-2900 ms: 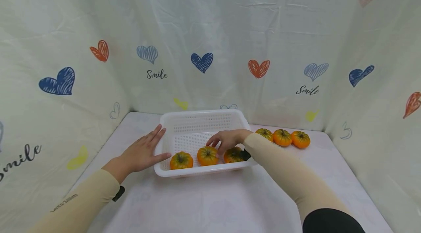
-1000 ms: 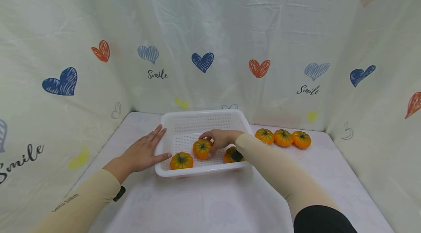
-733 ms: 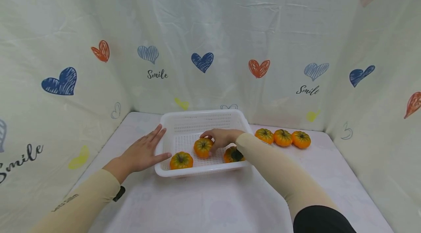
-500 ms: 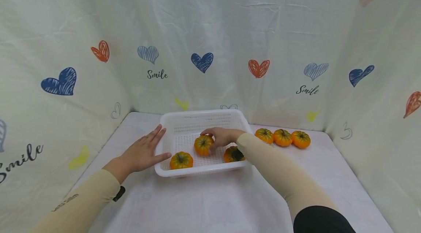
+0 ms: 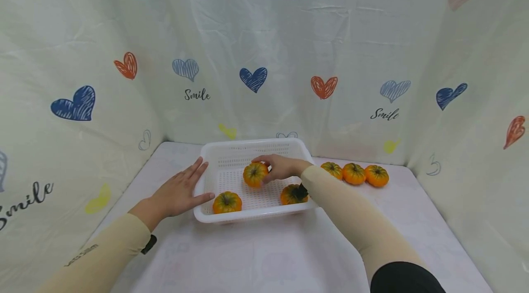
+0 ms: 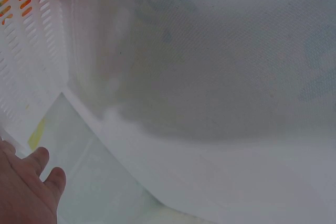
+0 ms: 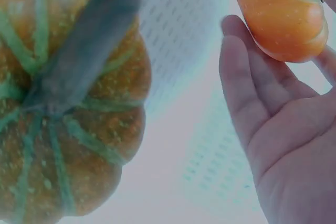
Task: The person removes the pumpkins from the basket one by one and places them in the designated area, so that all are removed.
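In the head view my right hand (image 5: 283, 167) grips a small orange-and-green pumpkin (image 5: 254, 175) over the middle of a white perforated plastic basket (image 5: 256, 214). The right wrist view shows thumb and fingers around that pumpkin (image 7: 283, 19); whether it touches the basket floor I cannot tell. Another pumpkin (image 5: 227, 202) sits at the front left inside. A third (image 5: 290, 194) lies at the front right under my right wrist, large in the right wrist view. My left hand (image 5: 175, 194), fingers straight and spread, rests against the basket's left rim.
Three more pumpkins stand in a row on the white-covered table (image 5: 264, 256) behind the basket's right side; the leftmost (image 5: 332, 170) is partly hidden by my right sleeve. A white curtain (image 5: 289, 45) printed with hearts encloses the back and sides.
My right hand first hovered at the middle front pumpkin, then took hold of it and moved it toward the back of the basket. The left hand stayed at the rim.
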The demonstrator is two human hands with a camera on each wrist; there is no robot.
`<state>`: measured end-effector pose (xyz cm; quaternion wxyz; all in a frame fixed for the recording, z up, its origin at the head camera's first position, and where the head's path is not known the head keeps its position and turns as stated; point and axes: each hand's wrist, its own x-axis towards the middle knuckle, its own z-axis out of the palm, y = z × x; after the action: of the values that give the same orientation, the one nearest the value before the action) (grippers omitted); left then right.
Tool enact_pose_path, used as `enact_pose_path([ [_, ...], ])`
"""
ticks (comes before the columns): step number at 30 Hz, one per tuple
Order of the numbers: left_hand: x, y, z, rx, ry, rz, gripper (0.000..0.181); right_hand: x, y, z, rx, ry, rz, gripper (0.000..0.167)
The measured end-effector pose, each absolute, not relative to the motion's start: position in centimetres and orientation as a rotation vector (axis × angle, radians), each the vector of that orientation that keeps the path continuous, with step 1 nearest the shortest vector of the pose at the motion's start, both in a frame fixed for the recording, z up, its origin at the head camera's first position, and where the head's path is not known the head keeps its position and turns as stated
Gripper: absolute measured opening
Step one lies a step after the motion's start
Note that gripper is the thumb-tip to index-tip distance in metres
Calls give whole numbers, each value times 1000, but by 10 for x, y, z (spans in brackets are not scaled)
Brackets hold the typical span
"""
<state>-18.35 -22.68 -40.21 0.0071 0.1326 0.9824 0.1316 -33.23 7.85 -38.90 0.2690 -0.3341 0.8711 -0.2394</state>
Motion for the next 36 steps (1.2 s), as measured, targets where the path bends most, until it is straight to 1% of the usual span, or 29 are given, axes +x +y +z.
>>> enact_pose_path([
  [6,-183,-227,-403,407,3070,396,98,-336,83,-386,-907,2354,-726,76],
  [11,-183,-227,-401,413,3066,390,100,-337,88,-381,-872,2333,-834,76],
  [20,-183,-227,-400,426,3071,382,101,-337,101,-369,-798,2253,-1014,81],
  [29,-183,-228,-402,421,3077,373,100,-332,116,-356,-785,2298,-1078,75],
  [36,-184,-229,-403,427,3088,356,101,-329,134,-348,-805,2310,-1126,79],
])
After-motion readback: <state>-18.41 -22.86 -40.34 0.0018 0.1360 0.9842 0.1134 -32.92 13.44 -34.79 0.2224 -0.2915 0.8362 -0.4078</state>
